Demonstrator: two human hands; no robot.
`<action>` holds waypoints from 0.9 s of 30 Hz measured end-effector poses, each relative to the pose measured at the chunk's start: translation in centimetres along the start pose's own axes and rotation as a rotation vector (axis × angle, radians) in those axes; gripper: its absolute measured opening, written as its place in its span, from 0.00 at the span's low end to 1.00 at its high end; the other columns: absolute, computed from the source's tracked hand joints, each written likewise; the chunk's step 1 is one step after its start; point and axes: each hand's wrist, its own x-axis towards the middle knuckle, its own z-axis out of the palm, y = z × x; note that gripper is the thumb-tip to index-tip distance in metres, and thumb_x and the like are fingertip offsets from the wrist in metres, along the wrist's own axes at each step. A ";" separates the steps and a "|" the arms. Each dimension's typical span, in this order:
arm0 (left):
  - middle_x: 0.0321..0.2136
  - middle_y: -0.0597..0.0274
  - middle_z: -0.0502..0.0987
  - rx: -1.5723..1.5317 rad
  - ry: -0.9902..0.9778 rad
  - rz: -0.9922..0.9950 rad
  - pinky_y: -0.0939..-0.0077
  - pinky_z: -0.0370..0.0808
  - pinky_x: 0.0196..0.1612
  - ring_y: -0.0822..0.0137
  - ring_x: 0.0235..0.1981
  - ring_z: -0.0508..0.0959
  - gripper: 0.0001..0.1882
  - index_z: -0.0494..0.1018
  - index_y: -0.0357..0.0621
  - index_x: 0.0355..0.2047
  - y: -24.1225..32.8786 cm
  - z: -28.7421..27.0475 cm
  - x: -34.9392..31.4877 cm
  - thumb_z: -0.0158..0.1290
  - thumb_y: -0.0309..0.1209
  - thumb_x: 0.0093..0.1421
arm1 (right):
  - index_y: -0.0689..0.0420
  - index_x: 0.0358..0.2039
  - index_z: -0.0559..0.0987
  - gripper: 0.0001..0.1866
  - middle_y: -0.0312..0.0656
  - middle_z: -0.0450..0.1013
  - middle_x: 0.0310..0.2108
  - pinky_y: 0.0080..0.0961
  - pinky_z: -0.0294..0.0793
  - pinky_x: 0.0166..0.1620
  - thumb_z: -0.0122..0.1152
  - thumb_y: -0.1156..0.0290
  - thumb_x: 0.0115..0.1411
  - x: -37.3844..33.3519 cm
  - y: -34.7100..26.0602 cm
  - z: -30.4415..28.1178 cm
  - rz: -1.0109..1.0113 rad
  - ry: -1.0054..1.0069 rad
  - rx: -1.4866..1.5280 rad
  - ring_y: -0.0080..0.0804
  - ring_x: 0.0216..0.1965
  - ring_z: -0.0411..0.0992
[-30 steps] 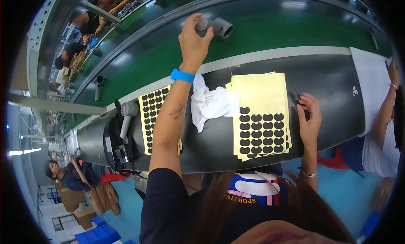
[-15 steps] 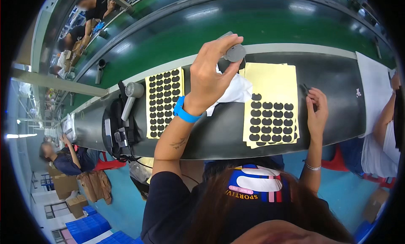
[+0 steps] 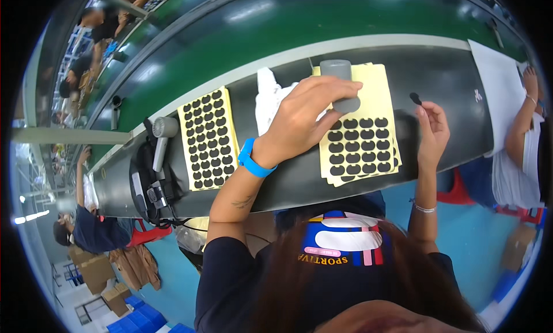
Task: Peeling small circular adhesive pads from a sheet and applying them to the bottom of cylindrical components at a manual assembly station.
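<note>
My left hand (image 3: 305, 115), a blue band on its wrist, is closed around a grey rounded device (image 3: 336, 69) over the right-hand sticker sheet. A flat round grey end (image 3: 347, 105) of it shows below the fingers; the hand hides the middle. To the right of the sheet, my right hand (image 3: 433, 136) pinches a small black sticker (image 3: 415, 96) between thumb and forefinger. The pale yellow sheet (image 3: 373, 90) carries rows of black round notched stickers in its lower part, and its upper part is bare. Another sheet underneath peeks out at its lower edge.
A fuller sticker sheet (image 3: 204, 134) lies left of my left arm. White crumpled wrapping (image 3: 268, 100) rests behind my hand. Further left are a grey handheld fan (image 3: 163, 137) and a black bag (image 3: 140, 186). A green conveyor (image 3: 322, 33) runs behind; people sit on both sides.
My left hand has brought the grey device lower and nearer, over the sheet, and turned it. The right hand still pinches the black sticker, which now shows more fully.
</note>
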 end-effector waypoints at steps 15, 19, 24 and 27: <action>0.45 0.59 0.75 -0.193 0.195 -0.353 0.83 0.71 0.26 0.71 0.28 0.76 0.21 0.78 0.43 0.39 1.6 2.5 -2.4 0.62 0.16 0.41 | 0.66 0.34 0.74 0.08 0.41 0.72 0.33 0.21 0.66 0.44 0.60 0.85 0.53 -3.9 -11.3 5.9 -0.142 -0.283 -0.013 0.26 0.37 0.69; 0.48 0.53 0.73 -0.526 0.163 -0.485 0.80 0.79 0.39 0.70 0.38 0.78 0.24 0.74 0.35 0.47 2.3 2.9 -2.5 0.59 0.11 0.46 | 0.64 0.37 0.73 0.10 0.39 0.73 0.30 0.21 0.67 0.44 0.61 0.83 0.54 -3.4 -11.3 6.5 -0.133 -0.329 -0.117 0.24 0.35 0.69; 0.51 0.53 0.71 -0.654 0.132 -0.539 0.77 0.80 0.43 0.70 0.40 0.77 0.25 0.73 0.34 0.48 2.4 2.7 -2.6 0.59 0.12 0.47 | 0.62 0.46 0.66 0.21 0.39 0.72 0.31 0.23 0.64 0.49 0.60 0.87 0.53 -2.9 -10.9 6.8 -0.116 -0.328 -0.129 0.25 0.39 0.69; 0.52 0.53 0.70 -0.745 0.115 -0.548 0.77 0.80 0.44 0.70 0.40 0.77 0.25 0.73 0.34 0.49 2.4 2.5 -2.6 0.60 0.13 0.48 | 0.60 0.48 0.63 0.24 0.39 0.72 0.29 0.26 0.64 0.52 0.60 0.86 0.53 -2.7 -10.6 7.0 -0.147 -0.357 -0.095 0.30 0.44 0.72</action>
